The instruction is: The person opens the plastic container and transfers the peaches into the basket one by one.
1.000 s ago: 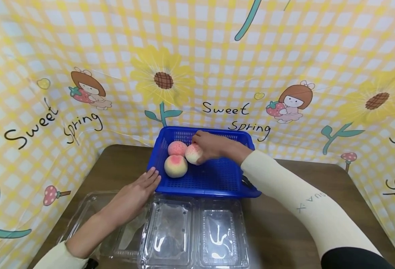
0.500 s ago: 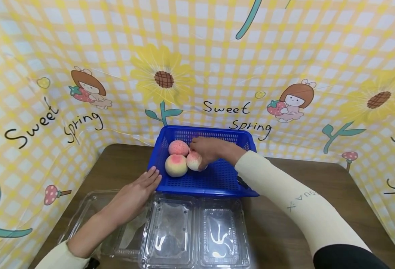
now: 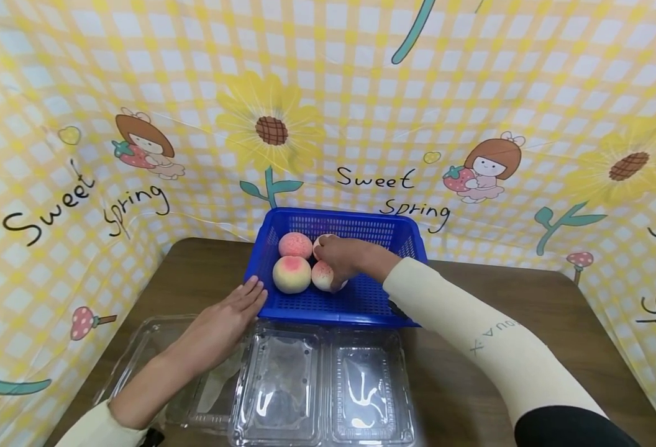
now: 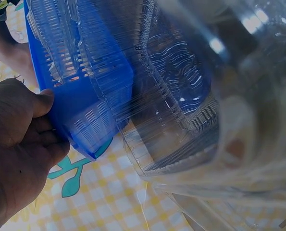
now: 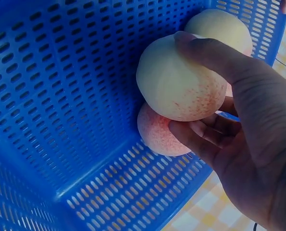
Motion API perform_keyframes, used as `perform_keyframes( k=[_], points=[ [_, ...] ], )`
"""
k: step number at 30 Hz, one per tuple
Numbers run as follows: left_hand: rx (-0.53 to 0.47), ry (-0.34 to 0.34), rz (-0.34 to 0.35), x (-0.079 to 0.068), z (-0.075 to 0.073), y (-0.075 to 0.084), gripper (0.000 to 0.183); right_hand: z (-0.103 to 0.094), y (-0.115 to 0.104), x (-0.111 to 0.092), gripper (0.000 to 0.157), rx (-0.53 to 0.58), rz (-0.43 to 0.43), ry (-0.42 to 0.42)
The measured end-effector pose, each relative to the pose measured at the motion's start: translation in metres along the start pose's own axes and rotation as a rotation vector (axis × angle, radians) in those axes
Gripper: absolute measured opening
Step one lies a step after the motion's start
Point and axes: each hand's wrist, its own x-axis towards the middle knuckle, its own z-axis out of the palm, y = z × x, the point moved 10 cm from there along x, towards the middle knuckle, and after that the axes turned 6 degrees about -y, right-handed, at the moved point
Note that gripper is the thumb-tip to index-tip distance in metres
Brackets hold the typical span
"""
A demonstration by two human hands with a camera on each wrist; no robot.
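Note:
Inside a blue plastic basket (image 3: pixel 361 304), several peaches sit grouped on the left side. The right hand (image 3: pixel 347 256) reaches in and pinches a pale, red-speckled peach (image 5: pixel 176 79) between thumb and fingers. Beyond that one, a pinker peach (image 5: pixel 159 132) is partly hidden by the held peach and the fingers. To its left in the head view are a pink peach (image 3: pixel 295 246) and a yellowish peach with a red patch (image 3: pixel 291 275). The left hand (image 3: pixel 222 323) rests on the basket's left edge, fingers lying straight in the head view; the left wrist view shows its palm side.
Clear plastic clamshell boxes (image 3: pixel 283 391) stand in front of the basket, partly under the left forearm. Everything is on a brown wooden table (image 3: pixel 468 366). A yellow checked cloth (image 3: pixel 350 105) hangs around the back and sides.
The right hand has moved the held peach toward the basket's near side, beside the yellowish one. Another peach now shows behind it, under the fingers. The left hand stays put.

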Motion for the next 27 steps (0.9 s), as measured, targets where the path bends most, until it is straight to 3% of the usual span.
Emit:
perform_keyframes(
  k=[10,27],
  points=[
    [0.004,0.003,0.003,0.0001,-0.0016,0.0004,0.053,0.0015,-0.0015,0.0008,0.081,-0.028,0.064,-0.022],
    [0.026,0.021,0.021,0.0002,-0.0017,0.0027,0.051,0.0077,0.0010,0.0038,0.086,-0.052,0.115,-0.045]
  ],
)
